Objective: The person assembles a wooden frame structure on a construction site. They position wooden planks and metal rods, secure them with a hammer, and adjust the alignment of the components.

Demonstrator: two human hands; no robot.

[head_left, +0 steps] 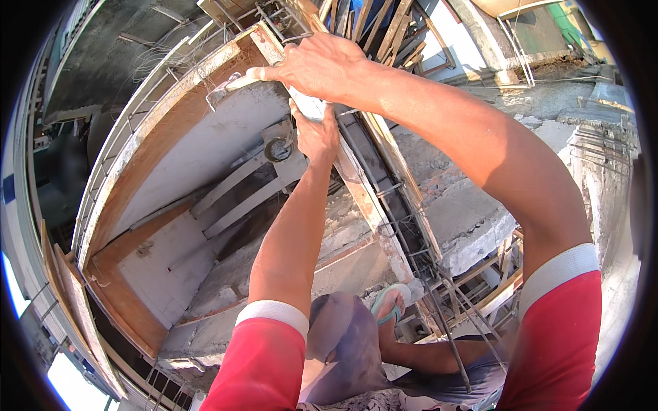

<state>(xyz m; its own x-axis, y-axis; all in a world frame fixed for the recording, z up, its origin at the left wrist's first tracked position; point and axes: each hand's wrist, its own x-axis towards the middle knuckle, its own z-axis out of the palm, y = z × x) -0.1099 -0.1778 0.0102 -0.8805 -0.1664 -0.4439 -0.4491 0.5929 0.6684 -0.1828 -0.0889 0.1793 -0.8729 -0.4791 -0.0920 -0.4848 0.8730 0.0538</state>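
At the top middle, both arms reach forward over the corner of a wooden formwork frame (185,85). My left hand (317,135) is closed around the lower end of a whitish object (308,105), whose kind I cannot make out. Just above it, my right hand (321,65) bends over the same spot with one finger pointing left; its grip is partly hidden. Beside that fingertip a small pale piece (236,83) with a thin bent end lies over the board's edge. A long plank (367,195) runs from under my hands toward me.
Steel rebar (394,226) lies along the plank on the right, next to a broken concrete ledge (476,236). Inside the deep frame are pale beams (243,205) and a round opening (278,149). Loose lumber (384,31) is piled beyond. My sandalled foot (391,303) rests near the plank.
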